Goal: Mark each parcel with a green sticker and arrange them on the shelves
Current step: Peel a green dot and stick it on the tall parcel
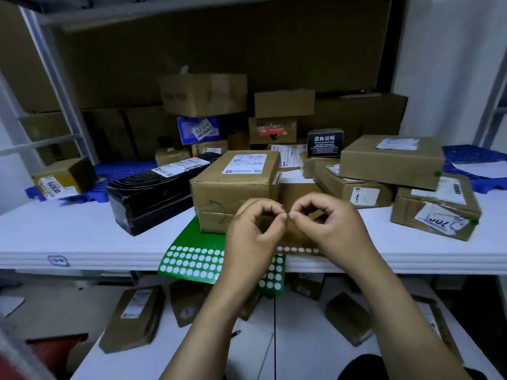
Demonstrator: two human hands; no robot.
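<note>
My left hand (252, 231) and my right hand (329, 226) meet at the fingertips, thumb and forefinger of each pinched together; no sticker shows between them. Behind them stands a brown cardboard parcel (233, 187) with a white label on top. It rests partly on a green sticker sheet (192, 259) full of white empty circles, which overhangs the edge of the white shelf (82, 242). Two parcels at the right, one large (389, 160) and one low (436, 207), each carry a green dot on a corner.
A long black box (148, 193) lies left of the parcel. Several more cartons are stacked at the back (203, 94). Blue pallets (472, 157) line the rear. Several flat parcels lie on the lower shelf (134, 319).
</note>
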